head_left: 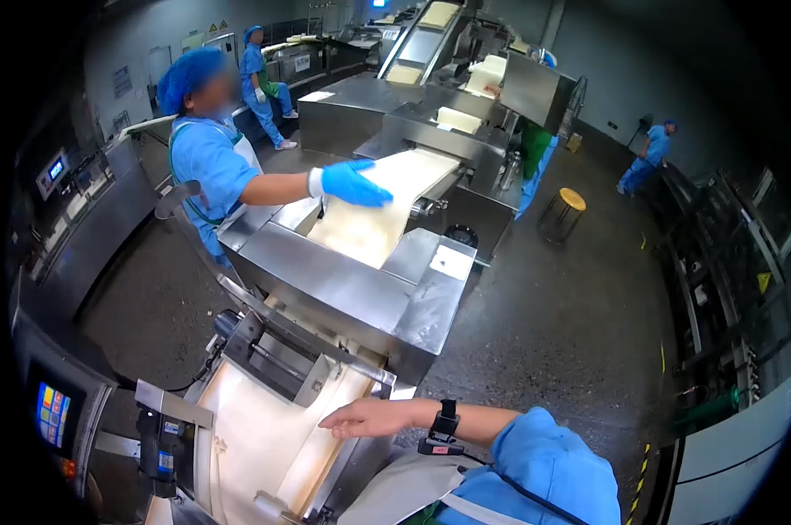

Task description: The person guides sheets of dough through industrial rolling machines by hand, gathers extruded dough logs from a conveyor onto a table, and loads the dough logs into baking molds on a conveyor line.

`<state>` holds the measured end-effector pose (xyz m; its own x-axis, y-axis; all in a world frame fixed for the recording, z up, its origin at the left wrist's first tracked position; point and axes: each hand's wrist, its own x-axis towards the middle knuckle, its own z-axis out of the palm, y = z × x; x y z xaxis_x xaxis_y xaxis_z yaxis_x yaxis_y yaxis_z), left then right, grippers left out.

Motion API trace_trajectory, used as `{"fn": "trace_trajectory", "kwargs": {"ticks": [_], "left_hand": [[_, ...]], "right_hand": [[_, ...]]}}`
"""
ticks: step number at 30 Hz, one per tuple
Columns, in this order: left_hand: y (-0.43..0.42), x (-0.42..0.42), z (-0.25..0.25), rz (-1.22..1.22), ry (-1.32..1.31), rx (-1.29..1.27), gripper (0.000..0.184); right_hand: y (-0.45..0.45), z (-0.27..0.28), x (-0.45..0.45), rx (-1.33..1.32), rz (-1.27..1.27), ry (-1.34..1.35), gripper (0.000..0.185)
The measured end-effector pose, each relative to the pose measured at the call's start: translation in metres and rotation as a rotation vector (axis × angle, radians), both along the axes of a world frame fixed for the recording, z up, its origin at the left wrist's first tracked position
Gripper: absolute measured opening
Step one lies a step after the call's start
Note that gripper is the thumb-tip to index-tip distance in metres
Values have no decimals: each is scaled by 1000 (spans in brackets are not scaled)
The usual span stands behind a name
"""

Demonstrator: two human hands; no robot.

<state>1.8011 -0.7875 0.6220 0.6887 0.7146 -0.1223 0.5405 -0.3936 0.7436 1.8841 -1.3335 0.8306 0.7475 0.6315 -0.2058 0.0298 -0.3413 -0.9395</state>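
My right hand (365, 418), bare and with a black band at the wrist, reaches in from the right. Its fingers are stretched out, with nothing in them. Below the fingers runs a pale dough sheet (255, 437) on the conveyor; whether they touch it I cannot tell. A folded strip of dough (218, 464) lies along the sheet's left side. Just beyond my hand is a steel roller unit (282, 363) across the belt. My left hand is out of view.
A co-worker (212, 157) at the left holds a blue-gloved hand (356, 184) over another dough sheet (360, 232), by a steel housing (325, 284). A control screen (52, 416) stands at left. A stool (572, 201) and more people are farther off.
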Motion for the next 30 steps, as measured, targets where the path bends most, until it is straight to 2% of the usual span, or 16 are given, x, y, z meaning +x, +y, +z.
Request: {"fn": "trace_trajectory", "kwargs": {"ticks": [4, 9, 11, 13, 14, 16, 18, 20, 22, 24, 26, 29, 30], "left_hand": [[3, 1, -2, -75, -65, -337, 37], [67, -47, -8, -173, -131, -1038, 35], [93, -59, -25, -183, -187, -1305, 34], [124, -73, -89, -25, -368, -1457, 32], [140, -76, -133, 1, -397, -1392, 35], [127, -89, -88, 88, -311, -1155, 40], [109, -90, -43, 94, -244, -1013, 46], [91, -87, -17, 155, -248, -1009, 45], [72, -84, 14, 394, -419, -1373, 45], [82, -78, -11, 462, -539, -1541, 43], [96, -73, -39, 467, -598, -1595, 41], [112, -69, -40, 548, -567, -1457, 34], [125, -71, -58, 515, -551, -1394, 36]], "right_hand": [[22, -5, -32, 16, -126, -46, 55], [61, -17, -95, -2, -394, 5, 49], [88, -11, -124, -19, -480, 51, 46], [119, -16, -150, 40, -551, 65, 46], [132, -10, -161, 44, -527, 78, 46], [150, 9, -182, -47, -476, 100, 48], [155, 1, -202, -7, -516, 113, 49], [160, 8, -212, -32, -616, 155, 51], [160, 8, -221, -40, -652, 137, 51], [163, 10, -229, -38, -685, 127, 51], [167, 11, -235, -31, -705, 120, 50], [171, 16, -246, -9, -702, 117, 48], [172, 16, -249, -10, -702, 117, 48]]}}
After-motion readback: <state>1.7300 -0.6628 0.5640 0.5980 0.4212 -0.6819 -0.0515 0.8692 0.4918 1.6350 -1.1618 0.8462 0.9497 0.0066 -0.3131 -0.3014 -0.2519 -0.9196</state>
